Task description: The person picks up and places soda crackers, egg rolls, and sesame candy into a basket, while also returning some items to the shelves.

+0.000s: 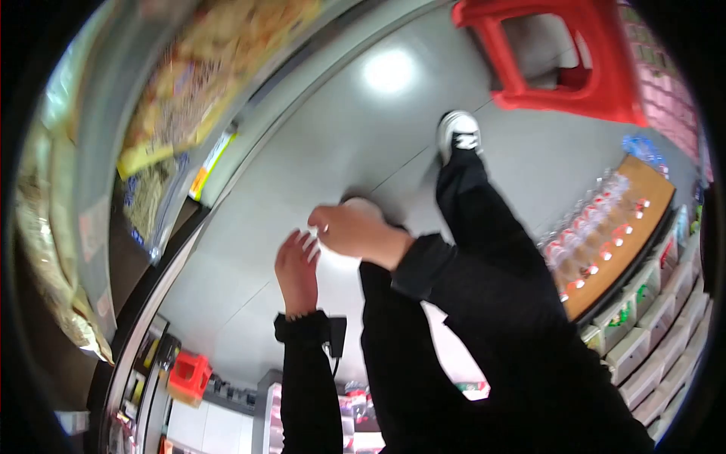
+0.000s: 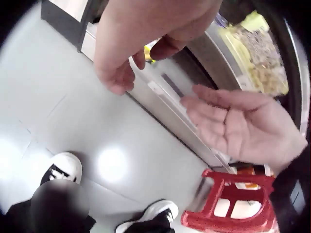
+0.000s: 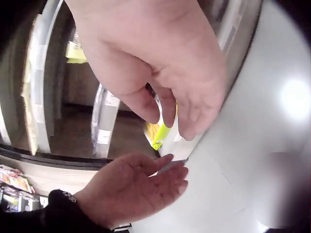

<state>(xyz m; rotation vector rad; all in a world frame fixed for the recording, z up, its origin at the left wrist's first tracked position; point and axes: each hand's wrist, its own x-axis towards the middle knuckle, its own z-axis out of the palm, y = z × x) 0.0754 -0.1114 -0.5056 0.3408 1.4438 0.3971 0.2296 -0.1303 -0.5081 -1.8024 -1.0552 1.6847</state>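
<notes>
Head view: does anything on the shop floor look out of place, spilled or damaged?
Only a red stool standing in the aisle near the shelf. Both hands, left and right, hold nothing.

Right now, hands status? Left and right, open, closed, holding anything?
Left hand: open, palm up, fingers straight, holding nothing.
Right hand: open, fingers hanging loosely curled above the left palm, nothing visible in it.

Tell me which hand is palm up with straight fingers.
The left hand, the lower one in the right wrist view. Its palm faces up and its fingers are straight. The right hand hangs above it, fingers curled down.
</notes>
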